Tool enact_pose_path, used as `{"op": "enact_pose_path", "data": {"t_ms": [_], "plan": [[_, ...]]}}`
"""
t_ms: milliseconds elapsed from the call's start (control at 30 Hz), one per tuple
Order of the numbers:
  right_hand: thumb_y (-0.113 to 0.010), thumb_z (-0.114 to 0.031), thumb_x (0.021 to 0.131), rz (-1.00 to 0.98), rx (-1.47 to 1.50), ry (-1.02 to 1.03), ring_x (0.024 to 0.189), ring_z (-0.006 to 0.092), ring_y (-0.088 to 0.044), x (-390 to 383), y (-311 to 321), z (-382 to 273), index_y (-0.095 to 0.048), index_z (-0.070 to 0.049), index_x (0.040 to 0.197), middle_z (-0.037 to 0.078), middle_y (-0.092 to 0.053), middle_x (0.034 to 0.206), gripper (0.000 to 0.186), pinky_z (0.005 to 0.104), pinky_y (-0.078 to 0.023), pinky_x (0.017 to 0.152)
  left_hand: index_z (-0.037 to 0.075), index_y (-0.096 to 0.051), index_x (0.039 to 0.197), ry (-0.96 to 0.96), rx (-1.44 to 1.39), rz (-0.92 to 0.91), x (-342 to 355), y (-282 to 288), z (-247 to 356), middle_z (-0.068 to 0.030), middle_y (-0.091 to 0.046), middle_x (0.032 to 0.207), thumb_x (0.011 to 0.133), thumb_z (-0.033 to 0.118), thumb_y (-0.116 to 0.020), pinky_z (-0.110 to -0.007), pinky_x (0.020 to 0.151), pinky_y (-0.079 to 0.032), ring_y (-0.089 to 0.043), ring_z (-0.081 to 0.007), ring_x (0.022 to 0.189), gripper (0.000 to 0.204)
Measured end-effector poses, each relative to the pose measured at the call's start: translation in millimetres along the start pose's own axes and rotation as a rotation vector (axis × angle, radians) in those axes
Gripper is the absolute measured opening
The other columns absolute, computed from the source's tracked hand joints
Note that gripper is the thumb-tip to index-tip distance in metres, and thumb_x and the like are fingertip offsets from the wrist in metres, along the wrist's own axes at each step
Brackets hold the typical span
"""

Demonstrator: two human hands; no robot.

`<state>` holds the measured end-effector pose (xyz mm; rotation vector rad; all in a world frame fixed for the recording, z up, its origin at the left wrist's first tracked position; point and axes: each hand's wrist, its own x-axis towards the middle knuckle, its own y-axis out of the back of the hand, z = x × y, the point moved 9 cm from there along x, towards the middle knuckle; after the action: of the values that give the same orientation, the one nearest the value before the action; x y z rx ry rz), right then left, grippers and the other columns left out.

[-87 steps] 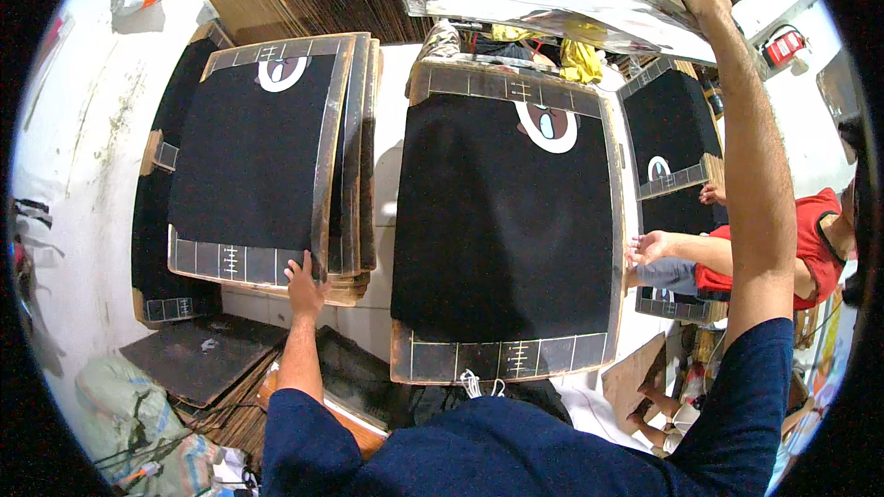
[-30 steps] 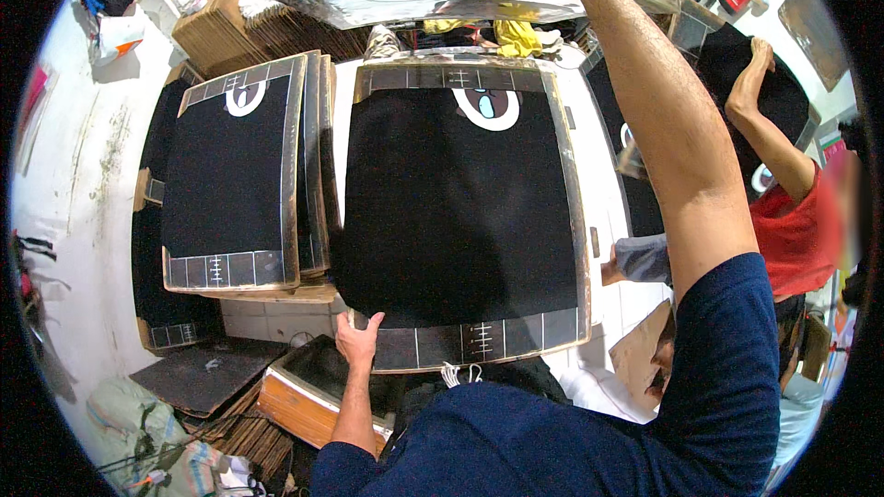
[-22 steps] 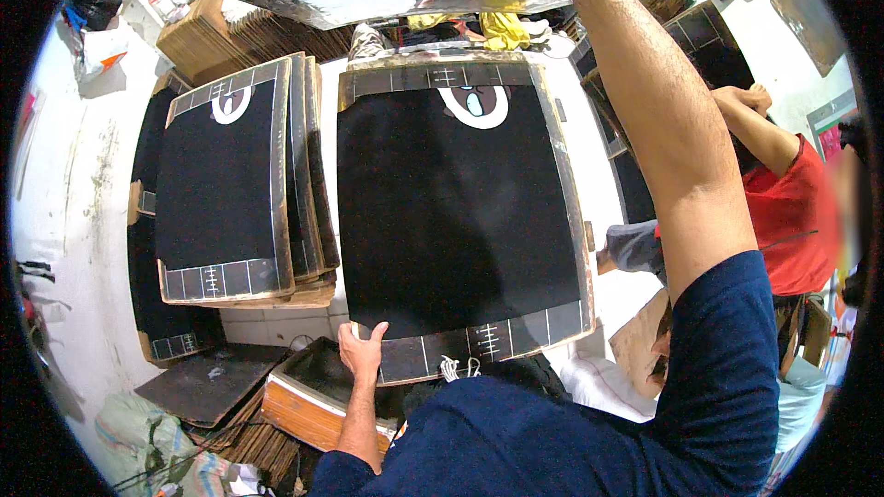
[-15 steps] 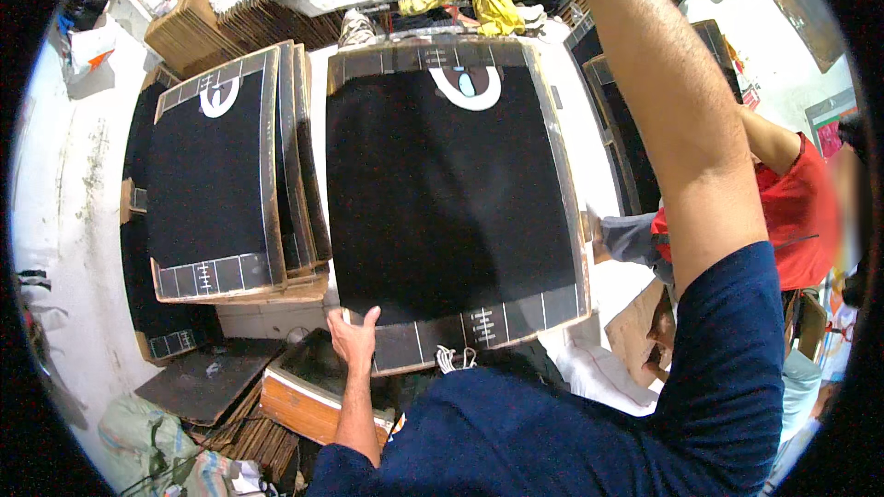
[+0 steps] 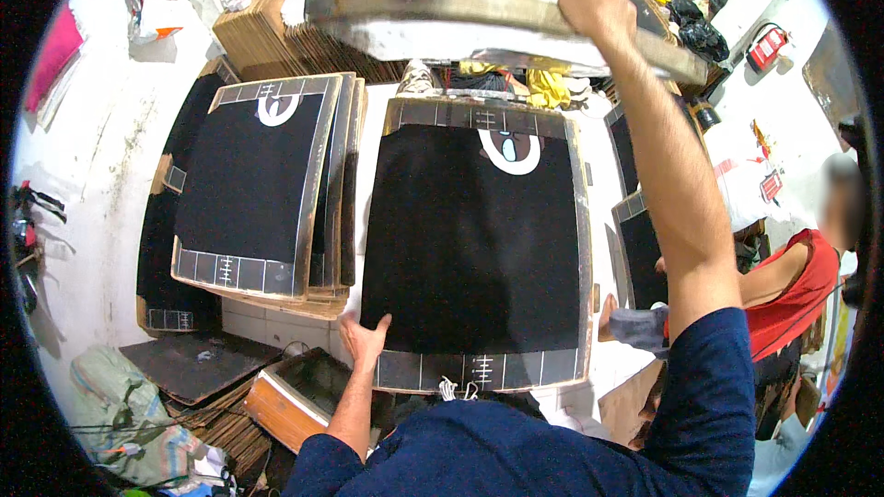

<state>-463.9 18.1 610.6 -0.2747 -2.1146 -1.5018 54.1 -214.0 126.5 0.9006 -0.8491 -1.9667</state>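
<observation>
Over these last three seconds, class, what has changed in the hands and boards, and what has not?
The left hand left the stack of boards on the left and now rests on the near left corner of the black cloth on the middle board. The right hand stays gripping the raised screen frame overhead.

The person wears a dark navy blue long-sleeved top of plain cloth, both sleeves pushed up past the elbows, leaving the forearms, the left hand (image 5: pixel 366 339) and the right hand (image 5: pixel 589 2) bare of gloves.
</observation>
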Motion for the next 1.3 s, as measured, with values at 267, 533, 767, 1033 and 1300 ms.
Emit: {"op": "enact_pose_path", "data": {"t_ms": [267,533,767,1033,1300], "plan": [[-0.066,-0.021,0.096,0.109,0.416,0.290,0.070,0.0334,-0.066,-235,-46,39,-0.073,-0.006,0.098,0.013,-0.069,0.082,0.017,0.0445,-0.051,0.067,0.006,-0.040,0.154,-0.059,-1.809,-0.561,4,45,257,-0.0179,-0.047,0.150,0.101,0.061,-0.053,-0.054,0.115,-0.039,-0.049,-0.0334,0.138,0.077],[-0.079,-0.024,0.084,-0.398,0.331,0.113,0.110,0.0344,-0.060,-325,-223,132,-0.064,-0.008,0.123,0.014,-0.062,0.114,0.045,0.0463,-0.049,0.095,0.002,-0.026,0.162,0.801,-1.477,-0.295,8,-99,112,-0.0194,-0.035,0.165,0.093,0.069,-0.049,-0.051,0.124,-0.030,-0.037,-0.0366,0.151,0.099],[-0.088,-0.022,0.075,-0.321,0.185,0.325,0.134,0.0363,-0.052,-154,-338,126,-0.050,-0.006,0.148,0.016,-0.054,0.143,0.084,0.0473,-0.045,0.110,0.005,-0.060,0.131,-1.032,0.208,-0.006,-11,-101,181,-0.0128,-0.060,0.125,0.081,0.041,-0.088,-0.051,0.116,-0.037,-0.053,-0.0333,0.130,0.068],[-0.090,-0.032,0.075,-0.452,-0.066,0.430,0.113,0.0314,-0.064,-111,-407,103,-0.067,-0.010,0.119,0.010,-0.069,0.113,0.054,0.0472,-0.050,0.092,0.016,-0.066,0.126,-1.115,0.237,0.150,-4,-112,161,-0.0053,-0.060,0.121,0.067,0.037,-0.088,-0.052,0.115,-0.038,-0.056,-0.0285,0.123,0.067],[-0.079,-0.026,0.087,-0.266,-0.033,0.471,0.104,0.0295,-0.063,-116,-387,102,-0.064,-0.014,0.114,0.006,-0.067,0.105,0.033,0.0474,-0.044,0.086,0.017,-0.067,0.125,-1.110,0.244,0.140,-3,-110,162,-0.0067,-0.059,0.120,0.070,0.031,-0.085,-0.053,0.113,-0.039,-0.056,-0.0276,0.120,0.060]]}}
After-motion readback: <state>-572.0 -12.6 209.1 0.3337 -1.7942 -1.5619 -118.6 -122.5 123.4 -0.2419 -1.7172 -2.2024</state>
